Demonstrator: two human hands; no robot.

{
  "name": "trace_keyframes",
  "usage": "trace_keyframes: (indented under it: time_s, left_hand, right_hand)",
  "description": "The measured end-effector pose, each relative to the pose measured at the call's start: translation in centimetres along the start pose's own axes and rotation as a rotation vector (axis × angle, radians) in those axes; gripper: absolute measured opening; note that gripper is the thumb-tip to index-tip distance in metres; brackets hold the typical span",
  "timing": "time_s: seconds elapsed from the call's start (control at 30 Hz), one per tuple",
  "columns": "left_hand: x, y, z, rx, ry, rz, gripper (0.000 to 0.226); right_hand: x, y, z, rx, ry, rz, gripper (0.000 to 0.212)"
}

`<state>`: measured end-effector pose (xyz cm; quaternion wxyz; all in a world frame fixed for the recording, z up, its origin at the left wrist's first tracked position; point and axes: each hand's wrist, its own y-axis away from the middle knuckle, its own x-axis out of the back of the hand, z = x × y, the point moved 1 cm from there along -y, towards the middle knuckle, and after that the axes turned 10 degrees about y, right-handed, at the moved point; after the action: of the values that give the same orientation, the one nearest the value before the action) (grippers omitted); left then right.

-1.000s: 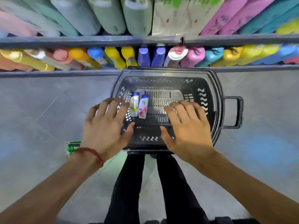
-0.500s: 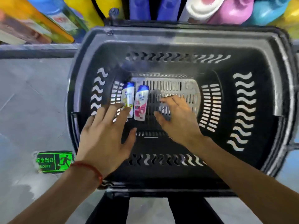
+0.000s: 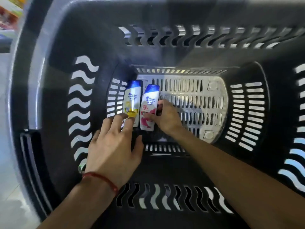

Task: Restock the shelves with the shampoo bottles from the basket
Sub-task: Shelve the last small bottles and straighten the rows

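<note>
Two small white shampoo bottles with blue caps lie side by side on the floor of a black slotted basket. The yellow-label bottle is on the left, the pink-label bottle on the right. My left hand, with a red string on its wrist, has its fingers spread and its fingertips resting on the lower end of the yellow-label bottle. My right hand is closed around the pink-label bottle, thumb across its front and fingers on its right side. Both bottles still rest on the basket floor.
The basket's tall slotted walls surround both hands on all sides. A strip of pale floor shows at the far left. A blurred bit of coloured shelf stock sits in the top left corner.
The view has dropped deep into the basket. Both hands have reached down to the bottles: the left now touches the yellow-label one, and the right has closed on the pink-label one.
</note>
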<state>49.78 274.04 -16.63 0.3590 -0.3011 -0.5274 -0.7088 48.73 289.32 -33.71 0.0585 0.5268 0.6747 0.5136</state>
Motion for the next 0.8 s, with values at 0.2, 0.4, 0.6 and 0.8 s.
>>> trace_keyframes:
  time_s: [0.2, 0.4, 0.6, 0.8]
  left_hand:
    - [-0.6, 0.0, 0.1, 0.031, 0.022, -0.038, 0.048]
    - [-0.7, -0.4, -0.2, 0.070, 0.037, -0.041, 0.047]
    - [-1.0, -0.7, -0.3, 0.089, 0.172, -0.028, 0.041]
    - [-3.7, -4.3, -1.3, 0.315, 0.588, -0.056, 0.049]
  right_hand:
    - [0.3, -0.1, 0.2, -0.010, -0.041, -0.008, 0.056]
    - [1.5, 1.5, 1.7, 0.004, -0.121, -0.099, 0.049]
    - [4.3, 5.4, 3.0, 0.002, -0.232, 0.000, 0.052]
    - [6.8, 7.7, 2.9, 0.053, -0.201, 0.114, 0.055]
